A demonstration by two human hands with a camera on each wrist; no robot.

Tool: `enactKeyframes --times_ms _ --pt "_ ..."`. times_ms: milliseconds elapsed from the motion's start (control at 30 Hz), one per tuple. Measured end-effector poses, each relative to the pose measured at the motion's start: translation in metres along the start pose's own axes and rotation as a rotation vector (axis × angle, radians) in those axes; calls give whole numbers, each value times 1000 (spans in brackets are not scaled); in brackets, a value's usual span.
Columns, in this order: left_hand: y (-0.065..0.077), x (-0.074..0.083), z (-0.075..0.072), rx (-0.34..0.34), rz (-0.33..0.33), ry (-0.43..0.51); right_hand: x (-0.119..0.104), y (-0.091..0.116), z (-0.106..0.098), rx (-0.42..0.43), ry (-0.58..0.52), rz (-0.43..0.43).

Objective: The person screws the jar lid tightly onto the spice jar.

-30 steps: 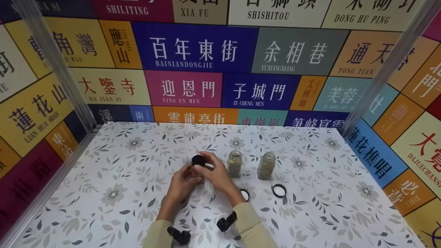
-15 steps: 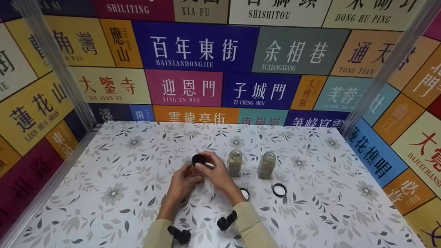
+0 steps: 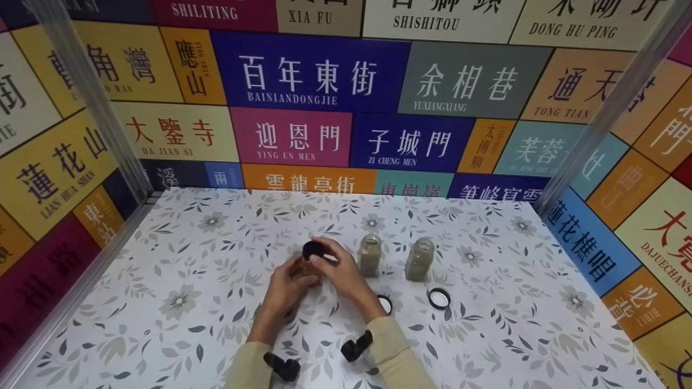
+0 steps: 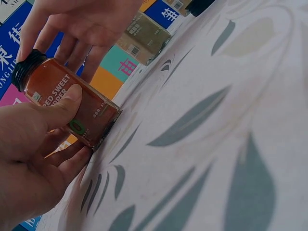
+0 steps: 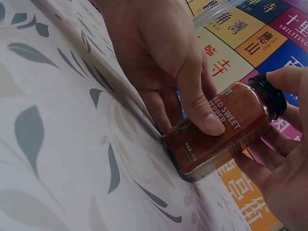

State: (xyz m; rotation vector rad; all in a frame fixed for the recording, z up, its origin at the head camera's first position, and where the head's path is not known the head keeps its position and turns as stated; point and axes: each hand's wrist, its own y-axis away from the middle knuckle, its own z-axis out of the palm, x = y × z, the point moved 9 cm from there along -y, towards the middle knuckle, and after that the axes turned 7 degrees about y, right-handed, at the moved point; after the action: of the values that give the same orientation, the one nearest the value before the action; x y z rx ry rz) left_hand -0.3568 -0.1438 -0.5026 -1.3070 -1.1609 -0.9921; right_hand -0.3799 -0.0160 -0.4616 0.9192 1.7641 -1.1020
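My left hand (image 3: 288,285) grips the body of a glass spice jar (image 4: 89,120), its thumb pressed across the front. Red-orange powder fills the jar, and the label (image 5: 224,113) reads "RED SWEET" over a partly covered word. The black lid (image 3: 312,250) sits on the jar's neck. Thumb and fingers of my right hand (image 3: 341,273) pinch this lid from the side. In both wrist views the jar's base is down at the tabletop. Most of the jar is hidden behind the hands in the head view.
Two uncapped glass jars (image 3: 370,258) (image 3: 419,262) of greenish-brown contents stand right of the hands. Two black lids with white linings lie in front of them, one lid (image 3: 439,298) fully visible, the other lid (image 3: 384,305) partly behind the right forearm. Sign-patterned walls (image 3: 313,70) enclose the floral tabletop (image 3: 178,305).
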Motion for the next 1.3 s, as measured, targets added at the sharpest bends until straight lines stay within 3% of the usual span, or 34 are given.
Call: enactKeyframes --times_ms 100,300,467,667,800,1033,1300 --pt "0 2 -1 0 17 -20 2 -1 0 19 -7 18" --pt "0 -2 0 -2 -23 23 2 -2 1 42 -23 48" --pt "0 -3 0 1 -34 63 -20 5 0 13 0 69" --pt "2 -3 2 -1 -38 104 -35 10 -2 -26 23 35" --pt "2 -2 2 2 -37 111 -31 8 -3 -9 17 38" --pt "1 2 2 -14 -8 73 1 -1 -1 29 -41 60" --pt "0 -2 3 -20 -30 88 6 -1 -1 -2 -17 48"
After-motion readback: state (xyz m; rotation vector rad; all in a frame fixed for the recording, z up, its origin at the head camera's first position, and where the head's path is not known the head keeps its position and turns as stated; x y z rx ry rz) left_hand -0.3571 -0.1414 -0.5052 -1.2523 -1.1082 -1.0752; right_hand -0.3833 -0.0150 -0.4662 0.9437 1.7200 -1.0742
